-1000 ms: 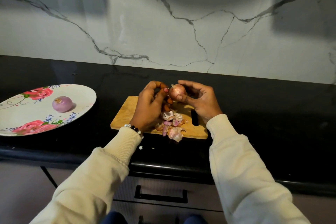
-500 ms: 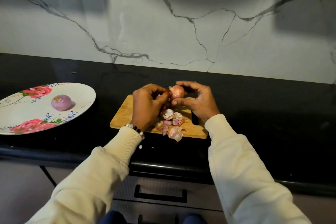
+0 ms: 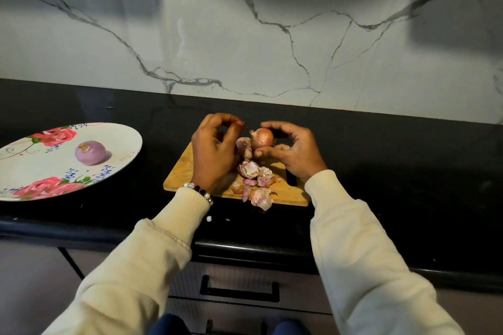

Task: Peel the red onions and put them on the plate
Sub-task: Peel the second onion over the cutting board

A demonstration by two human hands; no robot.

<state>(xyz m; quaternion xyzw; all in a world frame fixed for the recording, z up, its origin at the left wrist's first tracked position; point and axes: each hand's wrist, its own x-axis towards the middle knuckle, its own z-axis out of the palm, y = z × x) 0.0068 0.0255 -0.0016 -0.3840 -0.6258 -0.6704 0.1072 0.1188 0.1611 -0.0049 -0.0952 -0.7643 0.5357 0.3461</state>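
A person in cream knitted sleeves stands at a glossy black worktop (image 3: 381,149) backed by white marble with grey veins. The right hand (image 3: 295,152) cups a small, round red onion still in its papery brown-pink skin (image 3: 262,137), fingers (image 3: 275,125) curled over its top and thumb pressed beneath, holding it just above a rectangular pale wooden chopping board (image 3: 187,171). The left hand (image 3: 213,155), a beaded bracelet (image 3: 200,191) at its wrist, sits just beside the onion with fingers bent; a flap of loosened skin (image 3: 243,145) hangs between the two hands, and whether the left fingers actually pinch it cannot be told.

Directly below the fingers, on the board, lies a small heap of torn pink and white onion skins (image 3: 257,179) – some spilling over the board's near edge. Well to the left of both hands, a large oval white plate painted with pink roses (image 3: 128,141) carries one peeled, smooth purple onion (image 3: 90,152).

The held onion is probably light and firm, its outer skin dry, brittle and likely to tear in small flakes; once bare, the surface may be slick. A sensible hold is around its middle – leaving the ends free so skin can be picked from the tip.
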